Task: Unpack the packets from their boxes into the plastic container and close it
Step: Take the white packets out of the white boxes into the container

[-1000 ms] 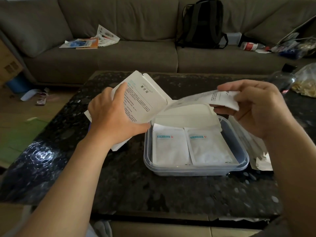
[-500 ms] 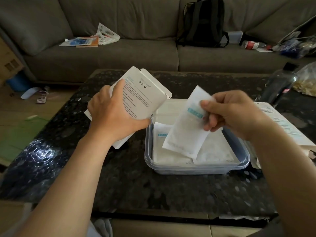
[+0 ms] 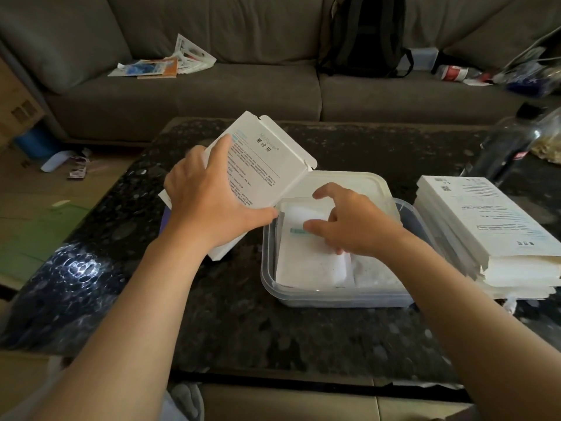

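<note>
The left hand (image 3: 209,205) is gripping a white cardboard box (image 3: 261,174), fingers spread across its printed face and thumb hooked along its lower edge. The box is being held tilted above the dark speckled table (image 3: 230,317), with its open flap end pointing toward the far edge and its lower corner overhanging the left wall of the plastic container (image 3: 334,294).

The right hand (image 3: 352,226) is reaching down into the container, fingers loosely curled and spread, with fingertips (image 3: 309,227) pressing on a white packet (image 3: 309,262) that is bearing a small teal label. Whether the hand is pinching the packet or only resting on it cannot be told. That packet is lying on top of another white packet (image 3: 376,275), which is showing at the container's right side.

The clear container is sitting near the middle of the table, slightly toward the right edge. Its whitish lid (image 3: 349,185) is lying just behind it, toward the far edge, partly hidden by the box.

A stack of flattened white boxes (image 3: 485,235) is resting at the right edge of the table, just beside the container. A dark bottle (image 3: 507,147) is standing near the far right corner. Beyond the table, a grey sofa (image 3: 212,86) is carrying a black backpack (image 3: 364,34) and scattered papers (image 3: 164,62).
</note>
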`<action>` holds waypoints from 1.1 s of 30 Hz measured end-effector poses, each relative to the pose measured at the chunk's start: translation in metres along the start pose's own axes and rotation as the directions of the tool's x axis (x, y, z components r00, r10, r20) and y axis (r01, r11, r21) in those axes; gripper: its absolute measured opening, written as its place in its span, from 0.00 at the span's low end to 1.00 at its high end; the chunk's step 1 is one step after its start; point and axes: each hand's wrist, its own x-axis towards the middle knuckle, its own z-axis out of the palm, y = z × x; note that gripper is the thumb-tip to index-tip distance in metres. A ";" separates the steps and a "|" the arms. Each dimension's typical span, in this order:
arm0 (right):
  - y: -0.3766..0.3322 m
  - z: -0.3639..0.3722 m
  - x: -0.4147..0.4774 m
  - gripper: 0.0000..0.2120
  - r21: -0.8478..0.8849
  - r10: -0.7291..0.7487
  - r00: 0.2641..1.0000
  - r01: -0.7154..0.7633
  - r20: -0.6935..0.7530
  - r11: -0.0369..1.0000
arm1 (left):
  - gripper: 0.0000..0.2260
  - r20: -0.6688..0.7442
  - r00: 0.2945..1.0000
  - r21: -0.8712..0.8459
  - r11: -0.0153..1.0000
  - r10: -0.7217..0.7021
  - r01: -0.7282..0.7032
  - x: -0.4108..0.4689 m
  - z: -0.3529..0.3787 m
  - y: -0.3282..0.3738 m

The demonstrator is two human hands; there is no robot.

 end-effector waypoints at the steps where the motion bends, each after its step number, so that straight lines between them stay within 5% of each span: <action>1: 0.001 0.001 -0.001 0.24 -0.032 -0.020 1.000 0.021 0.019 0.999 | 0.57 0.002 1.000 -0.001 1.000 -0.001 0.001 0.000 0.000 0.000; 4: 0.002 0.000 -0.005 0.24 -0.152 -0.092 0.993 0.103 0.079 0.983 | 0.56 0.002 1.000 -0.002 1.000 -0.002 0.002 0.001 0.000 0.001; 8: 0.007 0.005 -0.012 0.41 -0.271 -0.093 0.946 0.182 0.309 0.945 | 0.56 0.004 1.000 -0.002 1.000 0.000 0.000 0.002 0.001 0.001; 12: 0.009 0.009 -0.015 0.44 -0.338 -0.085 0.887 0.260 0.455 0.905 | 0.56 0.004 1.000 -0.008 1.000 0.007 -0.007 0.001 0.001 0.001; 33: 0.019 0.025 -0.013 0.49 -0.379 -0.154 0.866 0.361 0.476 0.852 | 0.56 0.029 0.998 0.003 0.999 0.047 -0.047 -0.001 0.005 0.001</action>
